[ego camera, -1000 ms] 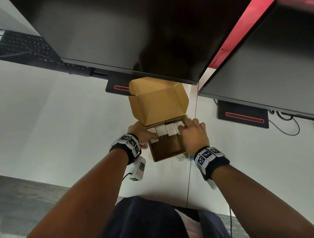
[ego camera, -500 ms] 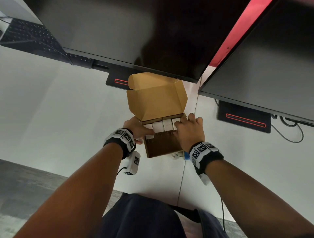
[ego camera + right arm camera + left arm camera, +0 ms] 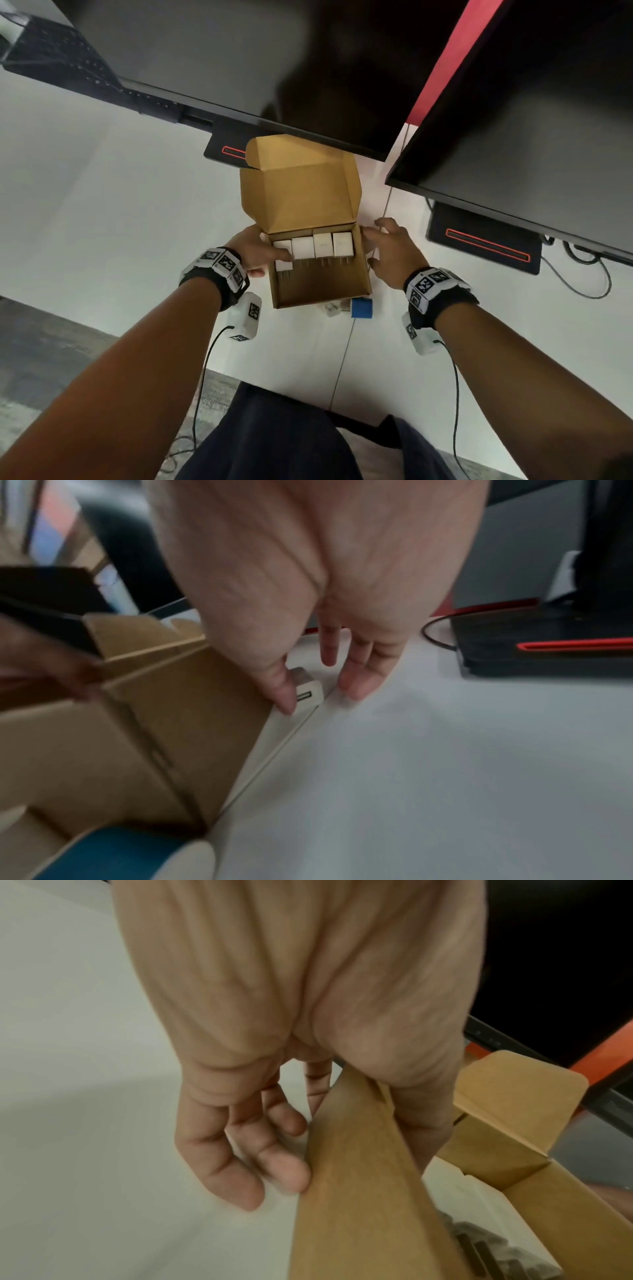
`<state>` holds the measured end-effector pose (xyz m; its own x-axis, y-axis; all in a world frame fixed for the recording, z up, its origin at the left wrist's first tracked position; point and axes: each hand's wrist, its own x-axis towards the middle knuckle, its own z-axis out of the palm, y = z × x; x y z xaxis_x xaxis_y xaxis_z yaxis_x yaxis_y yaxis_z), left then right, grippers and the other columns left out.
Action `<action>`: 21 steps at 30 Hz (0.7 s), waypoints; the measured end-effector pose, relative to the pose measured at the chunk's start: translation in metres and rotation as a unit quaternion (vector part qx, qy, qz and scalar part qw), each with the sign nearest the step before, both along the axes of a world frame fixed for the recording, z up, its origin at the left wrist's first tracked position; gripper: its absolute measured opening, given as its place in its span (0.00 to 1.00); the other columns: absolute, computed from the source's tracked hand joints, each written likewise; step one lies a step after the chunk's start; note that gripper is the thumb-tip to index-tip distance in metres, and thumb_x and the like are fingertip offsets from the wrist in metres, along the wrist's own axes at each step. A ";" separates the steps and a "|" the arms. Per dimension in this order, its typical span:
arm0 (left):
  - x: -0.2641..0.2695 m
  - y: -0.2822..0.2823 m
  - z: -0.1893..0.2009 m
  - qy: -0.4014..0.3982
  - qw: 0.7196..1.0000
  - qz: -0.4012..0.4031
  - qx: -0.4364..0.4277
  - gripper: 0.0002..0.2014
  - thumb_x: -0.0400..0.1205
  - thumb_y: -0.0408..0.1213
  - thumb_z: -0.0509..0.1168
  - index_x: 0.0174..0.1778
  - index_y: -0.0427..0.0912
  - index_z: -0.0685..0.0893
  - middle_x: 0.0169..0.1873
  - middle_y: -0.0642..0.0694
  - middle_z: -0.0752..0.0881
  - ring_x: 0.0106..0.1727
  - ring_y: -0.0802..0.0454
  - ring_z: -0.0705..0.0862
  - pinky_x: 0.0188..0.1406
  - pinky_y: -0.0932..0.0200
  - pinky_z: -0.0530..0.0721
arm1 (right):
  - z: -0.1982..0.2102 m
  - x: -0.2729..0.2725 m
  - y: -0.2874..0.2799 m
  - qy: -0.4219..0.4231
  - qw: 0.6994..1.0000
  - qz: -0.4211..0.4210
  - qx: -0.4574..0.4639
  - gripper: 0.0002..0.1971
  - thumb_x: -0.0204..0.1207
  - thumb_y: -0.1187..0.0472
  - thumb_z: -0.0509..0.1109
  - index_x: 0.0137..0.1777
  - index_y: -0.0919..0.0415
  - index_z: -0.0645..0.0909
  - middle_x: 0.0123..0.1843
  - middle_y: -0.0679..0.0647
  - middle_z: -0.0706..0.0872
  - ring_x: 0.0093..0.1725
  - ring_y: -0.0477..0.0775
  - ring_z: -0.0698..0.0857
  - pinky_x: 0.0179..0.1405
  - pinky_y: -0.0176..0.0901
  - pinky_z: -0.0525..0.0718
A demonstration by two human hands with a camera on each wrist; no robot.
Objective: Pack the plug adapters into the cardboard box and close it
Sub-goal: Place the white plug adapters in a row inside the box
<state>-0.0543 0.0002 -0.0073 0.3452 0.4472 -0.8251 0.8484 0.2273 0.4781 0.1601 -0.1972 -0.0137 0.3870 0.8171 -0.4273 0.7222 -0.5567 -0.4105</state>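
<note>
White desk (image 3: 102,222), loose adapter (image 3: 306,688) between right hand (image 3: 308,593) thumb and fingers.

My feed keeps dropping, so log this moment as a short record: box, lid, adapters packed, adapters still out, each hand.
box: cardboard box on the white desk
lid: open, standing up at the far side
adapters packed: a row of white plug adapters along the far wall
adapters still out: one beside the box's right wall
left hand: grips the left wall, thumb inside
right hand: open, fingers around the loose adapter
</note>
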 end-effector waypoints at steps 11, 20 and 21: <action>-0.006 0.011 -0.005 -0.022 0.998 -0.012 -0.055 0.29 0.67 0.41 0.79 0.66 0.53 0.83 0.36 0.49 0.83 0.35 0.53 0.83 0.49 0.51 0.87 | 0.044 -0.021 -0.018 0.013 0.949 -0.216 0.230 0.11 0.72 0.63 0.78 0.45 0.57 0.77 0.44 0.49 0.86 0.45 0.43 0.85 0.42 0.40 0.86; -0.011 0.016 -0.006 -0.044 0.996 -0.043 -0.063 0.17 0.80 0.30 0.74 0.63 0.48 0.82 0.24 0.49 0.79 0.25 0.54 0.75 0.34 0.55 0.76 | 0.043 -0.100 0.023 0.074 0.987 -0.093 0.109 0.09 0.72 0.63 0.78 0.41 0.56 0.79 0.40 0.53 0.83 0.38 0.50 0.81 0.36 0.44 0.81; -0.013 0.016 -0.006 -0.046 0.996 -0.046 -0.062 0.17 0.80 0.30 0.74 0.63 0.48 0.82 0.25 0.48 0.80 0.25 0.53 0.76 0.33 0.55 0.75 | 0.039 -0.106 0.023 0.064 0.991 -0.091 0.079 0.11 0.72 0.62 0.78 0.39 0.56 0.76 0.40 0.52 0.82 0.38 0.52 0.80 0.35 0.46 0.81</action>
<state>-0.0672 0.0165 -0.0131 0.4569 0.3072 -0.8348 0.8219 0.2131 0.5283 0.0544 -0.1740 0.0253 0.4841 0.7998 -0.3550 0.5524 -0.5939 -0.5849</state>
